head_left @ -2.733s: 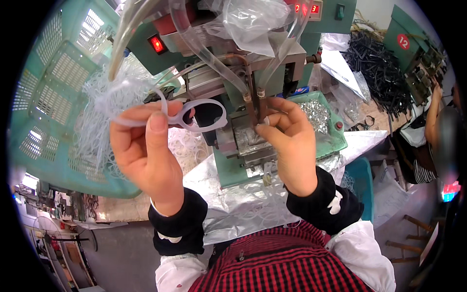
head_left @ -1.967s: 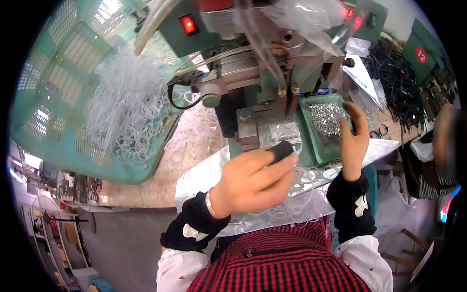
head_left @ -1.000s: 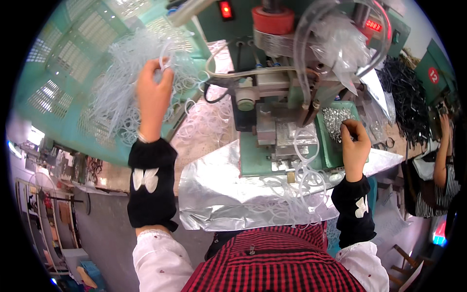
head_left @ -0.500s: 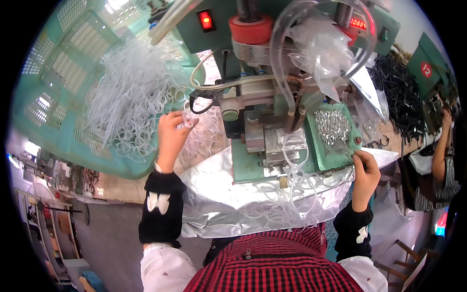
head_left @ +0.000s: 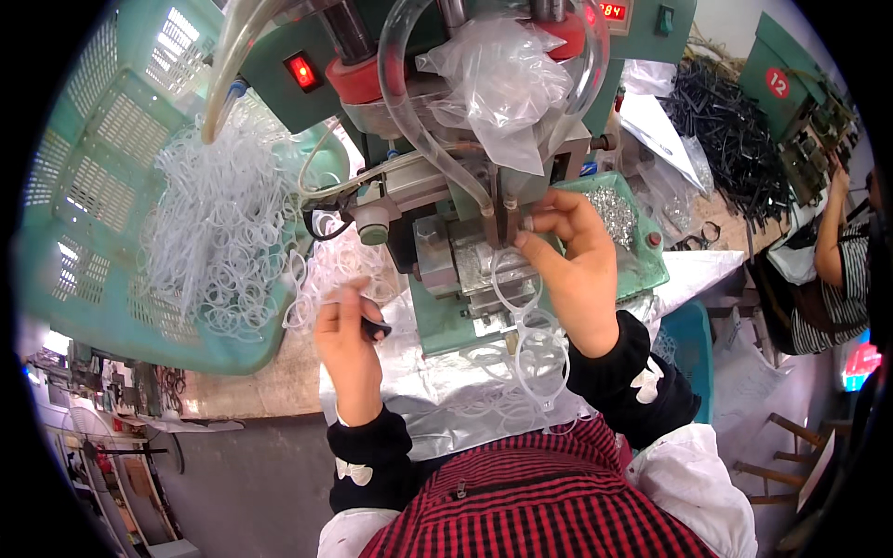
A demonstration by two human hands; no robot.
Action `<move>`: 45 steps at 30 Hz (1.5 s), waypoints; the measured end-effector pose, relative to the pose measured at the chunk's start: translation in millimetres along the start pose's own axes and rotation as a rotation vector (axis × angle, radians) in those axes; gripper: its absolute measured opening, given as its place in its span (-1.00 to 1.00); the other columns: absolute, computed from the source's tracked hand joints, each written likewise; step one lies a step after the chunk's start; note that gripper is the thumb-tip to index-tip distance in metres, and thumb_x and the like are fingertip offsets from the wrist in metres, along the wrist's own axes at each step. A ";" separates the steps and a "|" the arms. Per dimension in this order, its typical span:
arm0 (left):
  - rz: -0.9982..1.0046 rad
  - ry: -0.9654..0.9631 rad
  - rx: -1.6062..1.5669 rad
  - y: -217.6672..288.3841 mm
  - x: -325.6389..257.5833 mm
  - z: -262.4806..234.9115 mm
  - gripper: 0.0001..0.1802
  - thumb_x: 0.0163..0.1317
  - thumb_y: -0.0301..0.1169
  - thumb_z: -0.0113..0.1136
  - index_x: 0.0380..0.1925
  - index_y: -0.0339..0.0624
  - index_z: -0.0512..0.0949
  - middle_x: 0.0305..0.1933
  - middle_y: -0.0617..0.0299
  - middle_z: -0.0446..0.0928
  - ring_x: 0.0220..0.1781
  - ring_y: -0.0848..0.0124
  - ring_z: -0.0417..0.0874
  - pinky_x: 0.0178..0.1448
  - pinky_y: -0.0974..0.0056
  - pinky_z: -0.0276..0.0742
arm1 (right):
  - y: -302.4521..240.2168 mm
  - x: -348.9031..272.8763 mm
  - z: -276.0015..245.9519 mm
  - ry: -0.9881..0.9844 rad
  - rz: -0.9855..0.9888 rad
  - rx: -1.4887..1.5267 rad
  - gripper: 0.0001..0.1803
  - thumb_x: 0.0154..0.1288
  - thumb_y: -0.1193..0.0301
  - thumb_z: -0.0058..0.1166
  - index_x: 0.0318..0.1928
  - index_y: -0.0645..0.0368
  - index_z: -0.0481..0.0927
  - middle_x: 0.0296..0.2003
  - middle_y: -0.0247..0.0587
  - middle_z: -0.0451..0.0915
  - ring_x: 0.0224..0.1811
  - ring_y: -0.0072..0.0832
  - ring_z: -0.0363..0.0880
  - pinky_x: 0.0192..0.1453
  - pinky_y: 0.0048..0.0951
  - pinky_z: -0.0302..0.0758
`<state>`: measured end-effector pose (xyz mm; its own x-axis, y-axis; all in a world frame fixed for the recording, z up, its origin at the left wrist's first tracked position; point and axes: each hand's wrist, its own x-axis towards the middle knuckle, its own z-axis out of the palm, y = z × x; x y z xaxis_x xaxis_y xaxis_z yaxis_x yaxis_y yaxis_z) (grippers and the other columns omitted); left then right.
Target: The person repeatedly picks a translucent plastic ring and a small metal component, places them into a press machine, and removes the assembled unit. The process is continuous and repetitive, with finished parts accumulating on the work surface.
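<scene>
At the press head [head_left: 502,200], our right hand [head_left: 577,270] pinches a clear frame [head_left: 530,325] under the die; we should seat it squarely. Left hand [head_left: 349,339] grips another frame [head_left: 312,288] beside the basket [head_left: 84,232].

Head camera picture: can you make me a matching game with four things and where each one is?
Things:
1. green basket
2. clear eyeglass frame
3. pile of black parts
4. red light

Places:
A. on the machine's upper front
B. upper right, on the far bench
C. hanging from the right hand at the machine
D. on the left, full of clear frames

Right pairs: 1-D, 2-C, 3-B, 4-A.
</scene>
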<state>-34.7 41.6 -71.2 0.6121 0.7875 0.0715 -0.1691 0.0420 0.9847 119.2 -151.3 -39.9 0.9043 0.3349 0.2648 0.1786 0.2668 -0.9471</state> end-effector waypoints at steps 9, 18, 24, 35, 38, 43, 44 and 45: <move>0.701 -0.220 0.207 115.0 3.4 65.4 -0.59 0.58 -0.27 -0.11 0.05 -0.44 0.56 -0.42 0.18 0.59 -0.45 0.53 0.50 -0.36 0.42 0.37 | -41.8 -14.3 16.3 -0.024 0.071 0.172 -0.46 0.18 0.67 0.18 0.21 0.33 0.43 -0.02 -0.13 0.64 0.01 -0.47 0.61 0.20 -0.44 0.46; -0.799 -0.840 -0.263 63.1 -41.4 92.4 -0.43 0.59 -0.06 -0.22 0.08 -0.41 0.50 -0.60 0.19 0.53 -0.63 0.53 0.50 -0.64 0.48 0.32 | 47.1 11.9 -125.2 0.262 -0.184 -0.694 -0.59 0.24 0.65 0.04 0.13 0.28 0.56 0.02 -0.10 0.66 0.10 -0.31 0.61 0.24 -0.38 0.45; -0.788 -0.780 -0.295 51.0 -46.3 92.8 -0.44 0.59 -0.04 -0.20 0.10 -0.36 0.51 -0.60 0.23 0.52 -0.60 0.55 0.51 -0.64 0.46 0.33 | 37.9 -11.9 -103.5 0.063 -0.258 -1.292 -0.70 0.15 0.45 0.29 -0.08 0.21 0.63 -0.28 -0.06 0.63 -0.19 -0.09 0.59 -0.07 -0.17 0.50; 0.308 -0.032 0.201 67.7 -49.4 1.6 -0.93 0.35 -0.56 0.20 -0.23 -0.37 0.58 -0.22 0.15 0.64 -0.22 0.48 0.61 -0.09 0.37 0.51 | 52.0 5.0 -97.8 0.239 -0.438 -1.140 -0.94 0.24 0.52 0.16 -0.27 0.19 0.60 -0.34 -0.08 0.62 -0.22 -0.06 0.57 -0.11 -0.16 0.46; 0.654 0.124 0.704 70.0 32.8 -6.2 -0.96 0.29 -0.54 0.24 -0.29 -0.28 0.63 -0.20 0.15 0.62 -0.16 0.29 0.58 -0.05 0.25 0.50 | 48.9 10.8 -99.2 0.245 -0.445 -1.083 -0.93 0.22 0.52 0.16 -0.27 0.19 0.63 -0.33 -0.10 0.65 -0.24 -0.09 0.59 -0.12 -0.17 0.48; 0.346 0.275 1.584 -59.4 161.4 -24.6 -0.62 0.08 -0.01 0.30 -0.46 -0.11 0.75 -0.18 0.05 0.61 -0.01 -0.01 0.55 0.02 0.03 0.50 | 55.0 24.5 -75.6 0.206 -0.272 -0.766 -0.88 0.17 0.52 0.22 -0.25 0.19 0.70 -0.33 -0.12 0.67 -0.24 -0.24 0.64 -0.09 -0.32 0.52; 0.370 0.273 1.466 -87.8 174.2 -41.2 -0.64 0.08 -0.06 0.30 -0.48 -0.15 0.73 -0.20 0.04 0.62 -0.06 -0.01 0.58 -0.01 0.02 0.52 | 55.8 22.7 -77.3 0.207 -0.295 -0.772 -0.87 0.17 0.54 0.22 -0.24 0.20 0.70 -0.33 -0.12 0.67 -0.25 -0.26 0.64 -0.09 -0.34 0.52; 0.397 0.269 1.349 -100.4 186.1 -55.7 -0.67 0.09 -0.11 0.31 -0.50 -0.19 0.71 -0.23 0.03 0.64 -0.10 -0.01 0.61 -0.03 0.01 0.54 | 57.6 20.0 -78.5 0.211 -0.317 -0.777 -0.87 0.16 0.55 0.22 -0.24 0.21 0.69 -0.32 -0.12 0.68 -0.26 -0.28 0.65 -0.09 -0.36 0.52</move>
<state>53.2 218.2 -165.7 0.5108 0.7053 0.4915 0.6523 -0.6904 0.3129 178.1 -200.2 -103.4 0.8066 0.1537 0.5708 0.5790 -0.3999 -0.7105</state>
